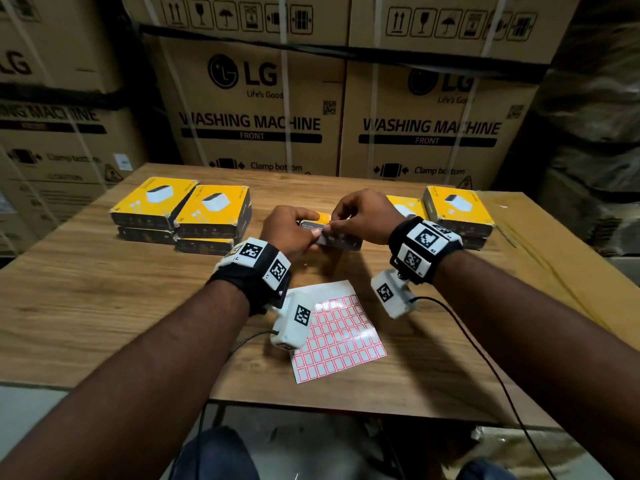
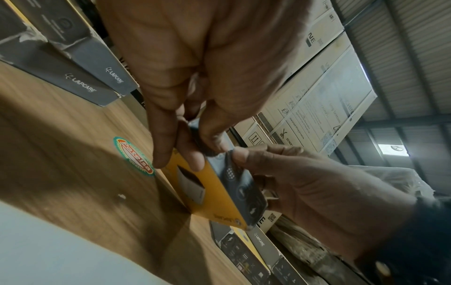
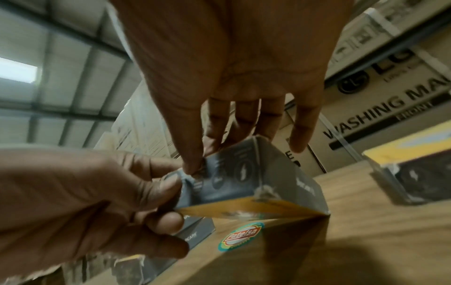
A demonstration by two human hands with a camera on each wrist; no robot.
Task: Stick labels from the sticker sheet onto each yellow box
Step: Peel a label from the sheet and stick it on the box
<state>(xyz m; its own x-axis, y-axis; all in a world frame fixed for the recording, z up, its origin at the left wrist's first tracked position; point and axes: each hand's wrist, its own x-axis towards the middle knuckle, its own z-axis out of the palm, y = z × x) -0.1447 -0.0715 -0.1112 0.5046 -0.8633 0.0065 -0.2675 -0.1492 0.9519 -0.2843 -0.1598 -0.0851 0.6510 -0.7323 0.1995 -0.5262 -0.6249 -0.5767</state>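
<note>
Two hands work above the table [image 1: 104, 306]. Nearest on it lies the sticker sheet [image 1: 341, 336]. Beyond the sheet, the left hand [image 1: 289, 230] and right hand [image 1: 367, 216] both grip one tilted box [image 1: 341, 239]. Farther back, box stacks [image 1: 180, 211] flank it.

Dim indoor scene, lit from above: a bright skylight [image 3: 18, 70] appears in both wrist views. Glare washes out the upper rows of the sticker sheet [image 1: 341, 336], and soft shadows of the arms fall across the wooden table [image 1: 86, 306]. Wide-angle distortion bends the stacked cartons [image 1: 256, 98] towards the frame edges. Wrist views are grainy, with near palms and background blurred.
</note>
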